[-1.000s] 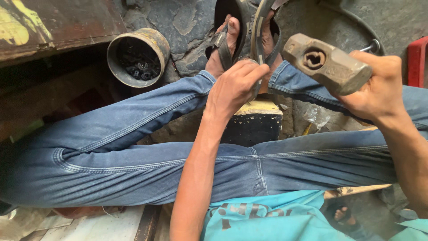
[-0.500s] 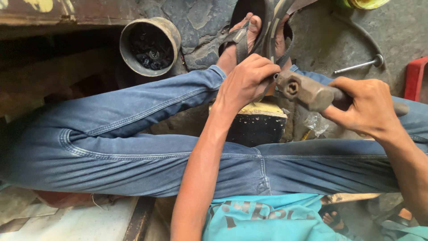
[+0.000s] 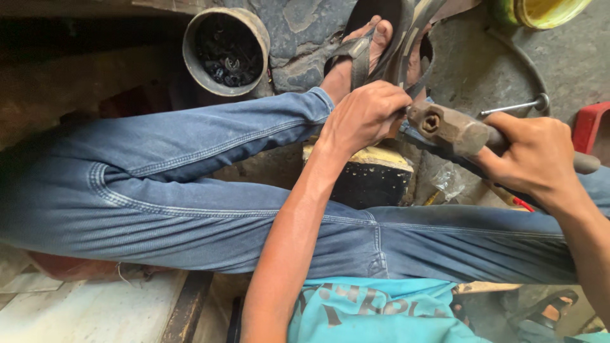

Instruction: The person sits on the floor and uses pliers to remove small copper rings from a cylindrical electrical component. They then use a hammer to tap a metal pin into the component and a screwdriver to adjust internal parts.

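My left hand (image 3: 365, 117) is closed around the lower end of a curved grey metal strip (image 3: 414, 35) that rises between my sandalled feet. It holds the strip over a black block with a yellowish top (image 3: 372, 181). My right hand (image 3: 534, 155) grips the handle of a heavy rusty hammer (image 3: 448, 127). The hammer's head sits low, right beside the fingers of my left hand, at or touching the strip. My legs in blue jeans (image 3: 190, 184) are crossed under both arms.
A round tin holding dark small metal parts (image 3: 225, 47) stands on the stone floor at upper left. A long bolt (image 3: 515, 107) lies at right, beside a red container edge (image 3: 591, 127). A yellow bucket rim (image 3: 546, 9) shows at top right.
The hammer was raised at the right a second ago and has swung down and left to the strip by my left hand. My left hand has kept its hold.
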`<state>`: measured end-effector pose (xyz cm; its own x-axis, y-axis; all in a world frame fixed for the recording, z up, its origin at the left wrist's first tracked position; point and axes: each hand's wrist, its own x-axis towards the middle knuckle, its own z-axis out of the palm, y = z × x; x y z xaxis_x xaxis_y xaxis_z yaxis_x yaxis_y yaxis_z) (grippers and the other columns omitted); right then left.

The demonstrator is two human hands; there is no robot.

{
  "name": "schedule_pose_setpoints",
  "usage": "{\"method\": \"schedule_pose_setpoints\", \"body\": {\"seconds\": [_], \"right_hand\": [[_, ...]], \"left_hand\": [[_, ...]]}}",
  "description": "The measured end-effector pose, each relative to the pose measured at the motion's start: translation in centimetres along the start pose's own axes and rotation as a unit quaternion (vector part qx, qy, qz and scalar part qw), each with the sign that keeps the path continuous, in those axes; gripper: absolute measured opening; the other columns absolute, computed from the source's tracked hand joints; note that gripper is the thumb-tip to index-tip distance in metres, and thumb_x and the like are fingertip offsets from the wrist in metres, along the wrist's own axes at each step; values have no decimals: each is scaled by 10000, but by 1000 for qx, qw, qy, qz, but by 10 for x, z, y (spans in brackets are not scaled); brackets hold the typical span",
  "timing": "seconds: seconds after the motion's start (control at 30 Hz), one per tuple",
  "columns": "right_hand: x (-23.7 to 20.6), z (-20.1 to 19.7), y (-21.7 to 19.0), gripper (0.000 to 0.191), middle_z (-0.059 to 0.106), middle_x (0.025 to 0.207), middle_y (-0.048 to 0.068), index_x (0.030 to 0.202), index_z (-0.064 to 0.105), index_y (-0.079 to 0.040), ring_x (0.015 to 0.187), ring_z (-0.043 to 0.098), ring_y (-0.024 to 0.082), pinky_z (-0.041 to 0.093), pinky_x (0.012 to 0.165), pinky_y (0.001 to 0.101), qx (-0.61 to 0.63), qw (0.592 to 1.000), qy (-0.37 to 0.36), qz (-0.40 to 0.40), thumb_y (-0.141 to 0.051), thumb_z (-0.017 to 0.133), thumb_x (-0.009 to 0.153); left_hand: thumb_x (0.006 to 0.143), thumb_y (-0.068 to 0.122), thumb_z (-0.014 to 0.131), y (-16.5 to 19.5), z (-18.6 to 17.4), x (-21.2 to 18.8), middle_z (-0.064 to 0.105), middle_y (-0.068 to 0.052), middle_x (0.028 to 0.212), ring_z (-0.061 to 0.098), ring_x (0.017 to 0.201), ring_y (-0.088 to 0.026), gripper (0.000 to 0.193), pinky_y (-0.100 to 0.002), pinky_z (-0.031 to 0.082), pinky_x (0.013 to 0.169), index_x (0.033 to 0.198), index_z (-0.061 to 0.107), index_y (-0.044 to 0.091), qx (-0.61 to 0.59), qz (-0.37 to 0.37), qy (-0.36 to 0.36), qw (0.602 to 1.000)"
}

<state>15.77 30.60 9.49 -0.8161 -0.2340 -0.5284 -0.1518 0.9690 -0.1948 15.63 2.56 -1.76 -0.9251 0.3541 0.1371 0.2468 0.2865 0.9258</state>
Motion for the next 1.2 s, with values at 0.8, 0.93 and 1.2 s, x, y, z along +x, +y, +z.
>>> {"method": "schedule_pose_setpoints", "body": {"seconds": [0.8,0.93,1.2], "right_hand": [[-13,-19,30,351,668,797,127,1072,696,-60,610,622,272,483,610,344,196,972,-8,-129,-231,749,769],[-17,-25,33,321,600,689,88,858,634,-107,557,588,253,476,568,299,165,973,3,-163,-271,822,656],[13,25,36,212,605,650,148,891,679,-79,613,624,338,487,595,416,-7,996,30,-86,-238,793,812]], "left_hand": [[804,24,760,3,-4,7,727,-99,1065,690,1056,-303,252,-390,564,906,1049,704,41,-13,3,3,1000],[800,14,764,0,-3,5,737,-85,1063,690,1050,-288,253,-379,563,900,1044,707,42,-33,-2,1,999],[765,7,760,-7,1,3,736,-99,1065,693,1079,-296,292,-380,566,930,1052,713,39,-31,10,9,999]]}}
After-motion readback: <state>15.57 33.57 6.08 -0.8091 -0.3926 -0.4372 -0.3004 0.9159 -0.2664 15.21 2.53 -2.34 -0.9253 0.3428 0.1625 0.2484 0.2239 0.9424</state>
